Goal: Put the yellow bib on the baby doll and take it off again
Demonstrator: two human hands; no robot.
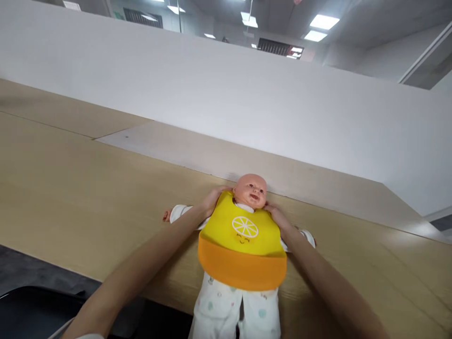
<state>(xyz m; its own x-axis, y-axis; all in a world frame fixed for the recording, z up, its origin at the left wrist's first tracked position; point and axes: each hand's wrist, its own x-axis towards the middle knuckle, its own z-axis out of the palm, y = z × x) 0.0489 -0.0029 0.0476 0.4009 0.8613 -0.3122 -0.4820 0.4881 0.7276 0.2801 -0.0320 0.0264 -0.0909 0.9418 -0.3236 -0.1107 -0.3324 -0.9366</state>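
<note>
A baby doll [251, 189] lies face up on the wooden table, dressed in white clothes with a pale dotted print on the trousers [236, 306]. Across its chest is a yellow bib [226, 226] with a white citrus slice, a smiling face and an orange catch pocket [242, 268]. My left hand [214, 198] is closed at the bib's neck strap on the left side of the doll's neck. On the other side, my right hand [277, 214] is closed at the opposite strap. The fingertips of both hands are partly hidden behind the neck. The doll's arms stretch out sideways under my forearms.
The light wooden table [88, 188] runs across the view, with a white partition [212, 94] behind it. At the lower left, a black chair [35, 310] stands by the table's near edge. Ceiling lights show beyond the partition.
</note>
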